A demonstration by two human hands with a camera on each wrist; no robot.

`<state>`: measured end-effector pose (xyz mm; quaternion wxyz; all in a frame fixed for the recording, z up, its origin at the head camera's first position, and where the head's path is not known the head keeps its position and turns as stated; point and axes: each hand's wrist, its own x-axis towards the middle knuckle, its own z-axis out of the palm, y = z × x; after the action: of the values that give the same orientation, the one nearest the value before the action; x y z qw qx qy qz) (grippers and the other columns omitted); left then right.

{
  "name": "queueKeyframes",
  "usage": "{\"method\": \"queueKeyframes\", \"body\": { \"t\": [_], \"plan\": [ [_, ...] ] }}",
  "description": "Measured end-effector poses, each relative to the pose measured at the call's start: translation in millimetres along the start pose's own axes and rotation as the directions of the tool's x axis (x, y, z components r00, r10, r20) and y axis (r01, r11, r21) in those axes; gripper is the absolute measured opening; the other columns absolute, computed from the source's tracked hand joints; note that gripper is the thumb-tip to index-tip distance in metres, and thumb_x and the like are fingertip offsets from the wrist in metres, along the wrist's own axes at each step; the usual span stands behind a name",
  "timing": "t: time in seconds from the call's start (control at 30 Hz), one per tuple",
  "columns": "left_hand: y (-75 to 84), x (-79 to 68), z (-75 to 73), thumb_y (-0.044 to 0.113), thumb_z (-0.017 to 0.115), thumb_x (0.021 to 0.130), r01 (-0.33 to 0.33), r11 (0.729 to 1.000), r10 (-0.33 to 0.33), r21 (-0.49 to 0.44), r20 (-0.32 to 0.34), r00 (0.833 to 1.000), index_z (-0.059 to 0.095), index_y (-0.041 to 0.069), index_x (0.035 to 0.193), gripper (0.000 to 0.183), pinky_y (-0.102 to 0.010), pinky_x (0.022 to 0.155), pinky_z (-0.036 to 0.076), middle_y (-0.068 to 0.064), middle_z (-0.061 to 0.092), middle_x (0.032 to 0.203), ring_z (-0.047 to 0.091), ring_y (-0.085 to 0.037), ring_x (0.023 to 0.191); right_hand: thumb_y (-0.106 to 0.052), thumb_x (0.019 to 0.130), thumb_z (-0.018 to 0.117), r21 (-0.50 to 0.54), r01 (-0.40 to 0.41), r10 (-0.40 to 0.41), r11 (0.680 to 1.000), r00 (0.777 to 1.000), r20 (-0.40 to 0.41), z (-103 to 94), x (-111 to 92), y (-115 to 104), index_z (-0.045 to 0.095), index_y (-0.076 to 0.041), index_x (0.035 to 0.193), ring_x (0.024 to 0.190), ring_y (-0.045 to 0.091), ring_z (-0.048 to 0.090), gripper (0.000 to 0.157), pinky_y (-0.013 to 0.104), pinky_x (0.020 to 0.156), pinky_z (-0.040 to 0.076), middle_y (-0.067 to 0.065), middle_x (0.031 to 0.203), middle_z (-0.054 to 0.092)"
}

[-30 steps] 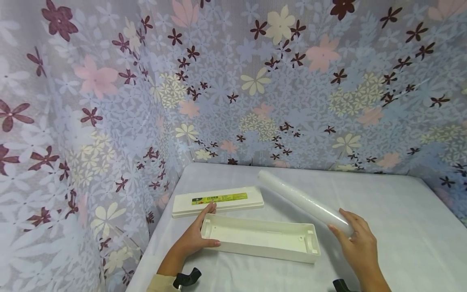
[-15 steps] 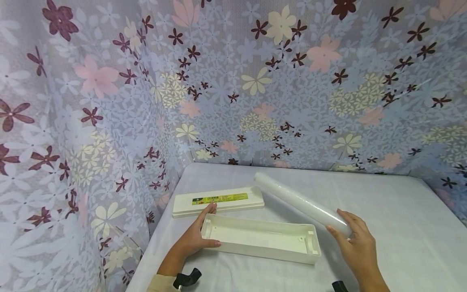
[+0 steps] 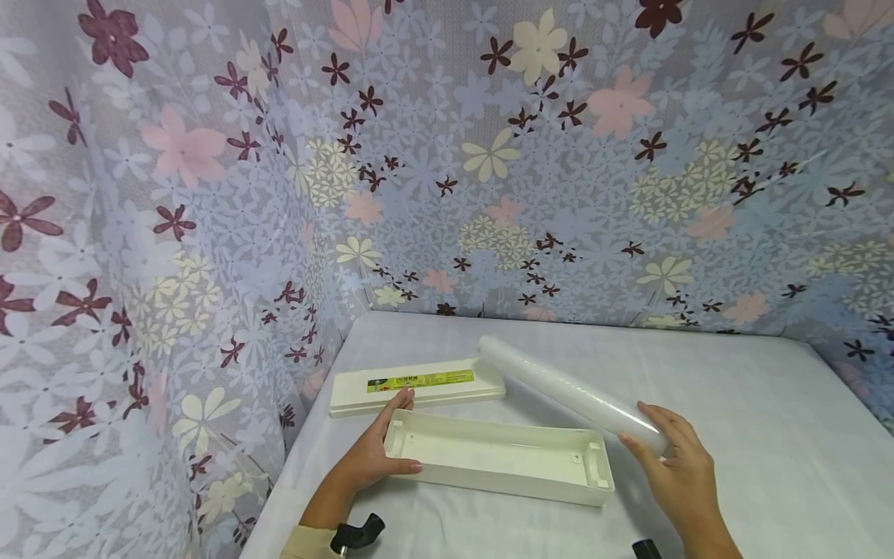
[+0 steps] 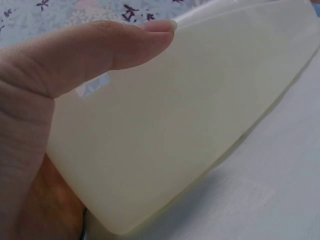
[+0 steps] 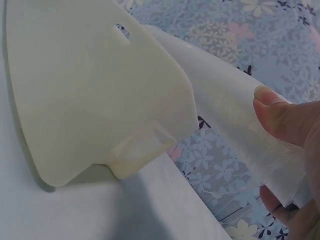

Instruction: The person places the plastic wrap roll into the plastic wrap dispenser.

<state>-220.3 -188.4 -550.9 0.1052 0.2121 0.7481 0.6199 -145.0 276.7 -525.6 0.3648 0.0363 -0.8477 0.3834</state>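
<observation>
- A flowered curtain [image 3: 419, 155] fills the upper half of the frame and the whole left side.
- The tabletop [image 3: 782, 435], spread with white cloth, runs across the lower middle and lower right.
- A long cream box [image 3: 510, 483], open side up, lies at the lower center.
- A white roll in shiny clear wrap [image 3: 573, 394] slants from the center down toward the lower right. Its upper end comes over the lid's right corner, though I cannot tell whether they touch; its lower part passes just beyond the box's right end.
- The cream lid [image 3: 440, 390] lies at center left, behind the box.
- The right hand [image 3: 684, 477], lower right, grips the roll's lower end, thumb on one side and fingers curled round the other.
- The left hand [image 3: 370, 458], lower left of center, grips the box's left end, thumb along the near wall and fingers at the far side. The two hands are well apart.
- A tan sleeve [image 3: 310, 541] shows at the bottom edge, left of center.
- A yellow-green label [image 3: 450, 378] runs along the lid's top.
- Black mount pieces [image 3: 358, 534] sit beside both wrists.
</observation>
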Motion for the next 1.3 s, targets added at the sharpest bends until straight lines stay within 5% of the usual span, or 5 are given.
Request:
{"method": "queueKeyframes", "body": {
  "t": [0.2, 0.47, 1.3],
  "plan": [
    [0.9, 0.0, -0.5, 0.012, 0.099, 0.072, 0.004, 1.0, -0.004, -0.005, 0.002, 1.0, 0.011, 0.011, 0.17, 0.132, -0.021, 0.117, 0.025, -0.003, 0.02, 0.173, 0.018, -0.02, 0.158, 0.005, 0.073, 0.094, -0.023, -0.032, 0.033, 0.999, 0.999, 0.027, 0.3, -0.1, -3.3, 0.07, -0.002, 0.135, 0.116, 0.031, 0.061, 0.067, 0.003, 0.092, 0.035, 0.016, 0.133, 0.065],
    [-0.9, 0.2, -1.0, 0.013, 0.099, 0.072, -0.006, 1.0, 0.006, -0.018, 0.006, 1.0, 0.011, 0.009, 0.17, 0.132, -0.02, 0.116, 0.025, -0.007, 0.019, 0.173, 0.016, -0.027, 0.158, 0.009, 0.072, 0.093, 0.03, 0.0, -0.001, 1.0, 1.0, 0.023, 2.7, -1.4, -2.9, 0.071, -0.002, 0.134, 0.121, -0.011, 0.047, 0.067, 0.004, 0.093, 0.037, 0.015, 0.132, 0.065],
    [-0.1, -0.3, -0.8, 0.01, 0.098, 0.072, -0.008, 1.0, 0.008, -0.017, 0.003, 1.0, 0.011, 0.008, 0.17, 0.131, -0.021, 0.116, 0.025, -0.008, 0.019, 0.173, 0.016, -0.028, 0.158, 0.015, 0.073, 0.09, 0.12, 0.008, -0.016, 0.993, 0.998, 0.063, 1.9, 0.0, -5.8, 0.07, 0.0, 0.135, 0.12, -0.003, 0.054, 0.066, 0.007, 0.092, 0.043, 0.007, 0.134, 0.064]
  ]
}}
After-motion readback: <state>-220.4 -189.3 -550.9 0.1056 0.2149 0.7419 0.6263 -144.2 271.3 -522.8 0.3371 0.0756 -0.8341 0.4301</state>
